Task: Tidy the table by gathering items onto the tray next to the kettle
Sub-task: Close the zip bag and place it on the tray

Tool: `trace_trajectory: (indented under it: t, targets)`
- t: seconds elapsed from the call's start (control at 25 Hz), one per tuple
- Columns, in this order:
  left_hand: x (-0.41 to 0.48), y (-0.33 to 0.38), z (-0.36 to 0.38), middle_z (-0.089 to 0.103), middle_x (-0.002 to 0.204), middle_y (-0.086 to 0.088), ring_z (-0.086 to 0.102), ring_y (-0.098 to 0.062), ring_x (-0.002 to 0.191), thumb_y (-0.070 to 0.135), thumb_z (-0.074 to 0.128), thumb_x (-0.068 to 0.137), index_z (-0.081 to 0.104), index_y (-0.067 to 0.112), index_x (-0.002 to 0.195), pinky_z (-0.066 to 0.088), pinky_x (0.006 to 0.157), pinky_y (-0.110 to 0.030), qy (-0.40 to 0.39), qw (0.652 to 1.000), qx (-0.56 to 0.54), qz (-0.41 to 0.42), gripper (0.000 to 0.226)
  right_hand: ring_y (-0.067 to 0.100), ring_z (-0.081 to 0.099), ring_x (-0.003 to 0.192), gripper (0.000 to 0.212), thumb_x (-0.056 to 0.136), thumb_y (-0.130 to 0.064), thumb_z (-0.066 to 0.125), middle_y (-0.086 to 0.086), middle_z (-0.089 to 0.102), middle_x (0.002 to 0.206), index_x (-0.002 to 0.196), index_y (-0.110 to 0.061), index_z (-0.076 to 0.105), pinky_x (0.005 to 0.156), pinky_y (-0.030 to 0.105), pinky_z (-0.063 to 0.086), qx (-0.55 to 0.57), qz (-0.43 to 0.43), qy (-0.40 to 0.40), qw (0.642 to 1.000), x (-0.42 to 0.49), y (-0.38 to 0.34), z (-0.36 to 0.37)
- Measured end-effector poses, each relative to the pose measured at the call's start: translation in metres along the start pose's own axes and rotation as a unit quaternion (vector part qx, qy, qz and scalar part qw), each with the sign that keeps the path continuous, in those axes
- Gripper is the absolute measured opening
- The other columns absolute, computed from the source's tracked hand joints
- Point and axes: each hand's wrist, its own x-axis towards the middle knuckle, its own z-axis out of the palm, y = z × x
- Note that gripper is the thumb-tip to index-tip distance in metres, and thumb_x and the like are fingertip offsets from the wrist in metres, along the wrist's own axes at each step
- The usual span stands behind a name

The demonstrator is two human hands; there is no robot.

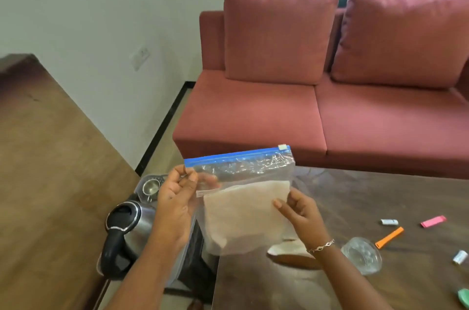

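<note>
two hands [175,204] [300,213], one zip bag [243,198], one kettle [132,228]

Red sofa [317,96] against white wall [88,30] — wooden floor [50,157].

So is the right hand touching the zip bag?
Touching. The head view shows the right hand's thumb pressed on the front of the zip bag, fingers behind its right edge.

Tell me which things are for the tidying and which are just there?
For the tidying: clear zip bag with blue seal in both hands (left, right); steel kettle; orange clip; pink packet; clear glass bowl.

Just there: red sofa; wooden side table.
</note>
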Motion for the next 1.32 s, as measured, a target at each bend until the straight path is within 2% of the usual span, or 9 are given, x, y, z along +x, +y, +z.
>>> trace_trajectory:
  t: [0.12, 0.24, 0.36, 0.48, 0.76, 0.88, 0.96, 1.08, 1.32]
  targets:
    - [-0.003, 0.008, 0.005, 0.071, 0.082, -0.002, 0.069, -0.018, 0.078, 0.011, 0.049, 0.09, 0.052, 0.019, 0.093, 0.056, 0.064, -0.025, 0.096, 0.995, 0.023, 0.012, 0.009, -0.003, 0.035, 0.046, 0.032, 0.082, -0.019, 0.053, -0.017, 0.047, 0.051, 0.058, -0.034, 0.037, 0.047, 0.009, 0.029, -0.146, -0.121, 0.094, 0.977, 0.0, -0.03, 0.003]
    - [-0.014, 0.019, 0.015, 0.061, 0.104, 0.007, 0.057, -0.013, 0.102, 0.013, 0.06, 0.087, 0.052, 0.027, 0.102, 0.048, 0.087, -0.03, 0.155, 0.962, 0.186, 0.125, 0.022, -0.005, 0.04, 0.047, 0.033, 0.083, -0.021, 0.051, -0.011, 0.036, 0.042, 0.062, -0.036, 0.029, 0.046, 0.009, 0.03, -0.247, -0.195, 0.138, 0.939, -0.01, -0.049, 0.002]
    - [-0.024, 0.038, 0.039, 0.057, 0.114, 0.021, 0.047, -0.002, 0.12, 0.035, 0.061, 0.081, 0.054, 0.039, 0.105, 0.037, 0.103, -0.03, 0.058, 0.911, 0.329, 0.24, 0.025, 0.004, 0.039, 0.052, 0.023, 0.083, -0.03, 0.045, -0.018, 0.032, 0.047, 0.064, -0.028, 0.032, 0.047, 0.015, 0.027, -0.324, -0.251, 0.13, 0.903, -0.022, -0.064, 0.001]
    - [-0.023, 0.054, 0.063, 0.057, 0.116, 0.021, 0.04, -0.003, 0.129, 0.036, 0.062, 0.082, 0.056, 0.04, 0.101, 0.02, 0.115, -0.047, -0.046, 0.893, 0.371, 0.251, 0.021, 0.009, 0.044, 0.06, 0.004, 0.082, -0.024, 0.043, -0.005, 0.054, 0.053, 0.077, -0.025, 0.042, 0.051, 0.015, 0.029, -0.384, -0.314, 0.112, 0.861, -0.034, -0.074, 0.001]
    - [-0.026, 0.061, 0.076, 0.07, 0.088, 0.016, 0.06, 0.005, 0.1, 0.029, 0.065, 0.074, 0.07, 0.021, 0.077, 0.005, 0.118, -0.046, -0.131, 0.921, 0.316, 0.188, 0.01, 0.007, 0.05, 0.068, 0.008, 0.083, -0.024, 0.044, -0.003, 0.064, 0.067, 0.088, -0.023, 0.051, 0.057, 0.015, 0.036, -0.379, -0.294, 0.097, 0.872, -0.044, -0.08, -0.005]
    - [-0.031, 0.06, 0.079, 0.073, 0.081, 0.013, 0.066, -0.006, 0.089, 0.023, 0.066, 0.072, 0.068, 0.017, 0.075, 0.025, 0.113, -0.052, -0.143, 0.936, 0.274, 0.171, 0.007, 0.007, 0.052, 0.071, 0.017, 0.084, -0.028, 0.049, -0.003, 0.067, 0.072, 0.089, -0.017, 0.06, 0.059, 0.016, 0.037, -0.369, -0.258, 0.099, 0.887, -0.045, -0.082, -0.009]
    - [-0.034, 0.059, 0.079, 0.073, 0.082, 0.004, 0.068, -0.012, 0.086, 0.018, 0.069, 0.073, 0.066, 0.018, 0.075, 0.04, 0.103, -0.052, -0.138, 0.936, 0.271, 0.177, 0.004, 0.002, 0.056, 0.079, 0.025, 0.085, -0.038, 0.059, -0.009, 0.067, 0.084, 0.096, -0.017, 0.063, 0.069, 0.014, 0.04, -0.302, -0.189, 0.09, 0.93, -0.047, -0.092, -0.009]
    - [-0.037, 0.055, 0.084, 0.071, 0.079, 0.004, 0.066, -0.008, 0.082, 0.024, 0.068, 0.072, 0.063, 0.023, 0.074, 0.031, 0.113, -0.041, -0.119, 0.914, 0.327, 0.209, 0.005, 0.001, 0.061, 0.096, 0.028, 0.078, -0.039, 0.064, -0.013, 0.067, 0.1, 0.103, -0.025, 0.061, 0.084, 0.011, 0.045, -0.189, -0.177, 0.1, 0.961, -0.045, -0.116, -0.006]
    - [-0.042, 0.05, 0.091, 0.07, 0.072, -0.003, 0.065, -0.011, 0.071, 0.035, 0.066, 0.074, 0.064, 0.008, 0.076, 0.017, 0.115, -0.017, -0.113, 0.888, 0.361, 0.26, 0.027, 0.007, 0.065, 0.098, 0.012, 0.072, -0.022, 0.067, -0.004, 0.072, 0.088, 0.084, -0.023, 0.069, 0.086, 0.024, 0.052, -0.075, -0.221, 0.078, 0.969, -0.039, -0.157, 0.012]
